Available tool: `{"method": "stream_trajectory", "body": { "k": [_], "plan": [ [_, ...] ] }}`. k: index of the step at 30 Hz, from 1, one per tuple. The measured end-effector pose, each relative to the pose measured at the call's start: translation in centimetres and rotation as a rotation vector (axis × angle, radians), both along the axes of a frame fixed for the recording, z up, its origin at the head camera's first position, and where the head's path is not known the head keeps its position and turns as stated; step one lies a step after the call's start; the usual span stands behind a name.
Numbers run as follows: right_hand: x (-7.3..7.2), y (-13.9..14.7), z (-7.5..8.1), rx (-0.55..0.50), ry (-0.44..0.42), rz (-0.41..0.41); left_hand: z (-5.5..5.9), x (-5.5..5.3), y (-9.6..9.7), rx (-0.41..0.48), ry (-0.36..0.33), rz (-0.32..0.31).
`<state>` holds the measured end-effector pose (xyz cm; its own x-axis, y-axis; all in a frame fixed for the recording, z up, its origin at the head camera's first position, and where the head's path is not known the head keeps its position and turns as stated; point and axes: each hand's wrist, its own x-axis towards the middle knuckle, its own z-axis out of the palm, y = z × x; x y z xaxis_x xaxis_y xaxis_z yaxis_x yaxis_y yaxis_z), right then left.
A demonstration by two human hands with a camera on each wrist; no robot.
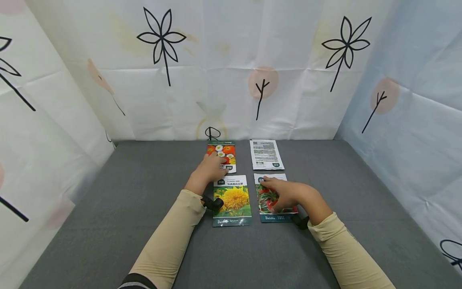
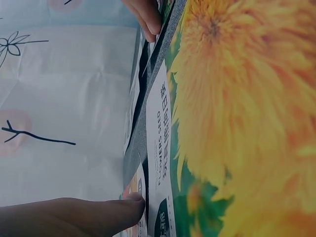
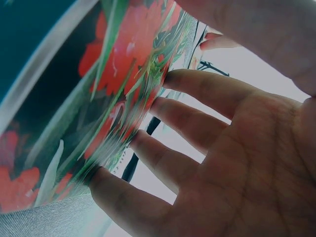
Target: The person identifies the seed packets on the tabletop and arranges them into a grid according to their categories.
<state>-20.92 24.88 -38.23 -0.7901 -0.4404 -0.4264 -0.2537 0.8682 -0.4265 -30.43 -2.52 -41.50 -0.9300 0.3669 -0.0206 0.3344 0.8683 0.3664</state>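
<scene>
My left hand rests on the far-left seed packet, printed with red, orange and white flowers. Its thumb lies extended at that packet's edge in the left wrist view. Just nearer lies a yellow sunflower seed packet, under the left wrist. My right hand is spread over a red-flower seed packet at near right. In the right wrist view its fingertips touch the printed face of that packet. The left fingertips are partly hidden.
Behind the right hand lies a white packet, back side up with printed text. All packets lie on a grey tabletop. White cloth walls with flower drawings enclose the table's back and sides.
</scene>
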Motion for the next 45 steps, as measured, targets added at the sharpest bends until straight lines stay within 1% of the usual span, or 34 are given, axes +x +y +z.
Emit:
{"method": "stream_trajectory", "body": {
  "k": [8, 12, 21, 30, 33, 40, 45],
  "plan": [
    [-0.1, -0.1, 0.0, 0.011, 0.01, 0.004, -0.1, 0.0, 0.2, 0.007, 0.01, -0.008],
    [-0.1, -0.1, 0.1, 0.022, 0.022, 0.008, -0.1, -0.1, 0.3, 0.01, 0.014, -0.023],
    [-0.1, -0.2, 0.1, 0.03, 0.029, 0.007, -0.3, -0.3, 0.4, 0.022, -0.021, -0.05],
    [0.0, -0.2, 0.1, 0.023, 0.034, 0.016, -0.3, -0.5, 0.7, 0.017, -0.028, -0.06],
    [-0.1, -0.1, 0.0, 0.027, 0.036, 0.013, -0.3, -0.5, 0.8, 0.014, -0.029, -0.071],
    [0.0, -0.1, 0.0, 0.005, 0.005, -0.003, -0.4, -0.7, 0.9, 0.019, -0.039, -0.087],
    [0.0, 0.0, 0.0, 0.005, 0.01, 0.0, -0.6, -0.7, 1.1, 0.017, -0.034, -0.097]
  ]
}}
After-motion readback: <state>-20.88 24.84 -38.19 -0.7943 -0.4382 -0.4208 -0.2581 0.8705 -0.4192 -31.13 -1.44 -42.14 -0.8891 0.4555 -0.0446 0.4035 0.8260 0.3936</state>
